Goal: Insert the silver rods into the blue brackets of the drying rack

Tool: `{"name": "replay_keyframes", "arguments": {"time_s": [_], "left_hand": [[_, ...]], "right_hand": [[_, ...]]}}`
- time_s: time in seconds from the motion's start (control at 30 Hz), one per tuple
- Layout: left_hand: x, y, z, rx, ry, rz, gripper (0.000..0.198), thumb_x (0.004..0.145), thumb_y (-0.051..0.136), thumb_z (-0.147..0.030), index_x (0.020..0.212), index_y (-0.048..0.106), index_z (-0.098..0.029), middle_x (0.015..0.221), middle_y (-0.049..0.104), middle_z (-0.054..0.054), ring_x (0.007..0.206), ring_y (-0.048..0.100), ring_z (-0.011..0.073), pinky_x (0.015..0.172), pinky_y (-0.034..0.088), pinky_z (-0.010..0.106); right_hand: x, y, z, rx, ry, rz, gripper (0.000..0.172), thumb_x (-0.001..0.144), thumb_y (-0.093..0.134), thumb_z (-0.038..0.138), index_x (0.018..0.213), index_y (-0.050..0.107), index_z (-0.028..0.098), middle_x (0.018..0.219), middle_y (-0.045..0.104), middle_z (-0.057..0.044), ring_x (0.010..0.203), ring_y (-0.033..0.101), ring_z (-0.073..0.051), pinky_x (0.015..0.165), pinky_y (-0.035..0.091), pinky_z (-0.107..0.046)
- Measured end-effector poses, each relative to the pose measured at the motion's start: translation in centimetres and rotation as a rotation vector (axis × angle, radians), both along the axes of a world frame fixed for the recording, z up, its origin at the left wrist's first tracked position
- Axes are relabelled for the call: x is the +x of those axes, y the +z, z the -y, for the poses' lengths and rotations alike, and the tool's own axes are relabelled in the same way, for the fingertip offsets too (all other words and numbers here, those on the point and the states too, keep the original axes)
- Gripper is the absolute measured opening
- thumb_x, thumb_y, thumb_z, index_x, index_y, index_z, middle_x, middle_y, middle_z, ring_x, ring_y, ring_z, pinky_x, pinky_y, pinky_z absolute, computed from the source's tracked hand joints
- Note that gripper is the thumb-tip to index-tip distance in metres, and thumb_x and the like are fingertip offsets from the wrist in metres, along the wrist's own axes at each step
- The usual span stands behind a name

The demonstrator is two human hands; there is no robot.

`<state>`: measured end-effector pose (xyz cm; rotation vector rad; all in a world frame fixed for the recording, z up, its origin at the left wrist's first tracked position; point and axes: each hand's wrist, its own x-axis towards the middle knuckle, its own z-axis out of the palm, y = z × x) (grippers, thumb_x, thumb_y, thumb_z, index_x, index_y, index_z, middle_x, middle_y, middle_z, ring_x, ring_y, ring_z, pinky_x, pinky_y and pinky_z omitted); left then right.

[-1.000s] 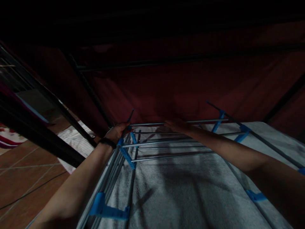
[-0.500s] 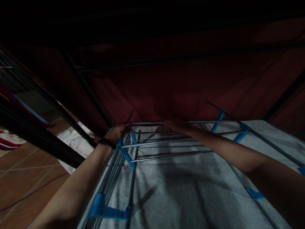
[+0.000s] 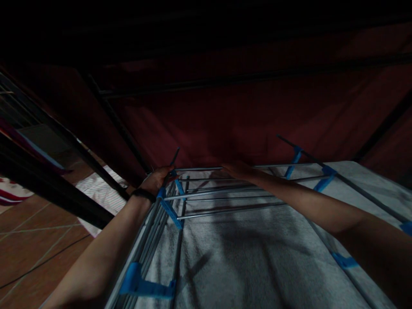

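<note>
The rack [image 3: 170, 213], metal with blue brackets [image 3: 146, 288], is seen resting on the white sheet [image 3: 257, 266], before a red curtain [image 3: 225, 124]. Its far left corner is held by the left hand [image 3: 161, 175], fingers curled around it beside a bracket, a dark band [image 3: 144, 195] being worn at the wrist. The far bar [image 3: 199, 168] is touched near its middle by the right hand [image 3: 240, 170]; whether those fingers are closed around it cannot be told in the dim light.

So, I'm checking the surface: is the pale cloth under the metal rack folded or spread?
Spread: the pale cloth extends broadly beneath the metal rack, back towards the red fabric.
</note>
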<state>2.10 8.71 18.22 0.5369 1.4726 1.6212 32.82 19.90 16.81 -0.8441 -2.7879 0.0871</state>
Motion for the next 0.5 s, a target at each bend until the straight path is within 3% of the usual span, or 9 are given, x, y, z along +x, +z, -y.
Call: {"name": "replay_keyframes", "arguments": {"time_s": [0.17, 0.3, 0.5], "left_hand": [[-0.3, -0.1, -0.1, 0.023, -0.043, -0.008, 0.008, 0.077, 0.068, -0.003, 0.078, 0.065, -0.010, 0.074, 0.068, 0.003, 0.064, 0.065, 0.0126, 0.063, 0.062, 0.026], [-1.4, -1.2, -1.0, 0.010, -0.010, -0.051, 0.009, 0.075, 0.069, -0.004, 0.079, 0.064, -0.011, 0.074, 0.068, 0.003, 0.064, 0.064, 0.0132, 0.063, 0.062, 0.028], [-2.7, -2.5, -0.4, 0.159, -0.190, -0.179, 0.024, 0.069, 0.079, -0.018, 0.088, 0.068, -0.011, 0.101, 0.071, 0.009, 0.090, 0.068, 0.0207, 0.079, 0.062, 0.034]], "right_hand": [[0.1, 0.4, 0.4, 0.005, -0.016, -0.001, 0.030, 0.103, 0.045, 0.032, 0.114, 0.068, 0.017, 0.114, 0.071, -0.011, 0.105, 0.066, -0.024, 0.085, 0.043, -0.028], [-0.1, 0.5, 0.3, 0.046, -0.017, 0.004, 0.029, 0.103, 0.045, 0.031, 0.115, 0.068, 0.018, 0.114, 0.071, -0.010, 0.106, 0.065, -0.022, 0.086, 0.043, -0.028], [-0.8, 0.4, -0.8, 0.066, -0.026, 0.023, 0.033, 0.103, 0.042, 0.034, 0.116, 0.069, 0.020, 0.115, 0.070, -0.009, 0.104, 0.065, -0.022, 0.087, 0.044, -0.029]]}}
